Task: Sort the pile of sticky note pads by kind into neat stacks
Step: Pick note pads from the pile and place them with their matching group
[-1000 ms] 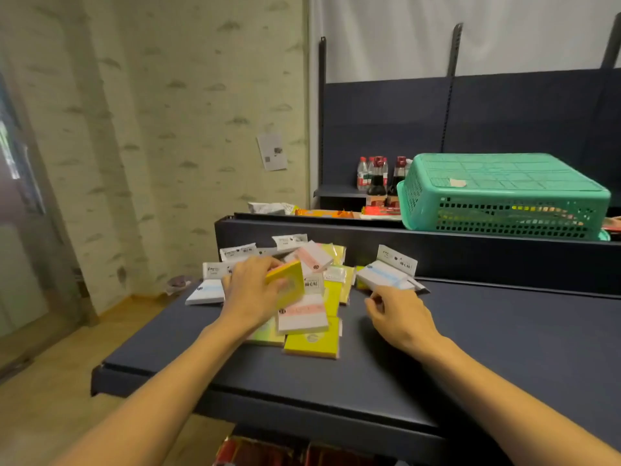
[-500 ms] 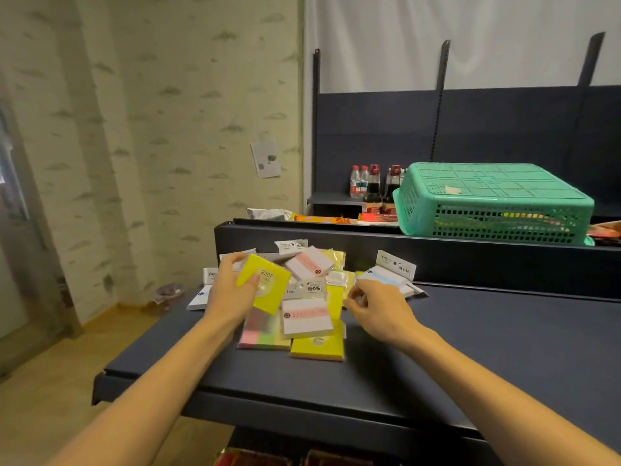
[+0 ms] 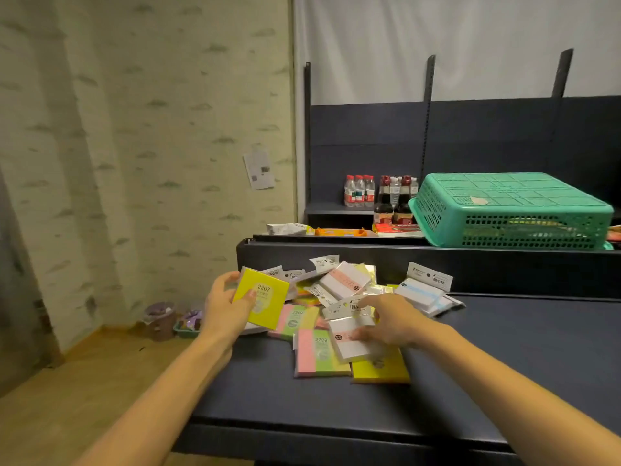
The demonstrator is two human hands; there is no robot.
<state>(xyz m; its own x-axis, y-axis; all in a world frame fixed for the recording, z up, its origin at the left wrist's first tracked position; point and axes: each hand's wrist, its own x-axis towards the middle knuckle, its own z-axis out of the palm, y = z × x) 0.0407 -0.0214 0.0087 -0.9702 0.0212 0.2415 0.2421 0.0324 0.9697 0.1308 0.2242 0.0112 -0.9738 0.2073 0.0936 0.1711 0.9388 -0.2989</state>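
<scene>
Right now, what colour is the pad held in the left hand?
Bright yellow pad, gripped by the left hand; head view.

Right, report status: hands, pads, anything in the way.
Left hand grips yellow pad, lifted. Right hand on white pad in the pile, grip unclear. Pile unsorted. Nothing blocking.

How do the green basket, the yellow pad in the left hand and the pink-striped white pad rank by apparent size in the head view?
1. Green basket
2. Yellow pad
3. Pink-striped white pad, partly covered by a hand, so unsure.
</scene>
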